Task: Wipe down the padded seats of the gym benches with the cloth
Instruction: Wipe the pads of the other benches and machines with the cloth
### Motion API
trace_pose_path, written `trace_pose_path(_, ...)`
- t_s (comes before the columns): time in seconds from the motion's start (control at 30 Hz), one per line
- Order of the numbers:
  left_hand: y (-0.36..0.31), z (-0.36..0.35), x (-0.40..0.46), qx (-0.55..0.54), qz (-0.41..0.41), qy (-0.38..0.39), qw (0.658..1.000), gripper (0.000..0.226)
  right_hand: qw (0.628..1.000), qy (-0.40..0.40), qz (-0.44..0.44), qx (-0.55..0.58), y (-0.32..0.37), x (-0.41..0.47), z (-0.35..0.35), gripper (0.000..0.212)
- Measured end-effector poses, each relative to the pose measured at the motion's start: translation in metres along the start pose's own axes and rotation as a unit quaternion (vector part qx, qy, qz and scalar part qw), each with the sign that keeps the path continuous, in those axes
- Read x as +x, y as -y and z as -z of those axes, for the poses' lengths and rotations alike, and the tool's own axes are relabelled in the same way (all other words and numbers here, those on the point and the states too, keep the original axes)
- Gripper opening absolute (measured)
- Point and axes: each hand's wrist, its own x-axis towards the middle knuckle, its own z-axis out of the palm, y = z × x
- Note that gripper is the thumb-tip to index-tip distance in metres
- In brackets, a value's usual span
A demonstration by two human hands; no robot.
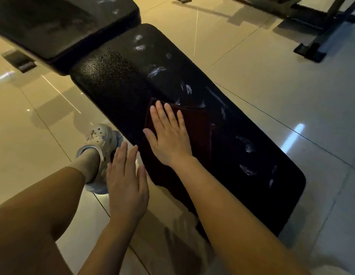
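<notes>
Cloth (200, 124), dark red, is pressed flat on the near half of the black padded seat (252, 155) by the right hand (168, 135), fingers straight. White foam streaks (156, 71) lie beyond; even pressure should be carried toward them. Open and empty, the left hand (127, 181) hovers beside the seat's edge.

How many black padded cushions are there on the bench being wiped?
2: the long seat pad under the cloth and right hand, and a second pad at top left, partly cut off by the frame.
</notes>
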Motion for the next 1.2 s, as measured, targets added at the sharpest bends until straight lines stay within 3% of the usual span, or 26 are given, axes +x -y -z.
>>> trace_pose_path(0.13,-0.004,-0.013,0.001,-0.007,0.013,0.006,1.000,0.050,0.998,-0.052,-0.039,0.028,-0.015,-0.054,-0.020,0.064)
trace_pose_path(0.3,-0.002,-0.024,-0.005,0.028,-0.033,0.049,0.998,0.051,0.990,-0.080,-0.116,0.008,-0.042,-0.141,-0.043,0.063)
trace_pose_path(0.4,0.002,-0.025,-0.005,0.039,-0.054,0.069,0.995,0.051,0.973,-0.093,-0.210,0.004,-0.059,-0.187,-0.053,0.064)
trace_pose_path(0.53,0.007,-0.017,-0.005,-0.024,-0.049,0.101,0.993,0.054,0.945,-0.114,-0.305,0.003,-0.050,-0.193,-0.058,0.064)
trace_pose_path(0.77,0.011,-0.001,0.007,-0.089,-0.058,0.086,0.991,0.050,0.989,-0.093,-0.111,0.029,0.011,-0.071,-0.033,0.060)
trace_pose_path(0.87,0.011,0.008,0.022,-0.088,-0.048,0.041,0.994,0.043,0.990,-0.096,-0.094,0.033,0.027,-0.032,-0.027,0.063)
trace_pose_path(1.0,0.004,0.007,0.047,-0.017,-0.113,0.024,0.993,0.043,0.962,-0.145,-0.226,0.043,0.019,-0.060,-0.037,0.062)
trace_pose_path(1.2,0.009,-0.011,0.051,0.127,-0.255,0.159,0.945,0.054,0.900,-0.167,-0.401,0.045,-0.028,-0.141,-0.051,0.063)
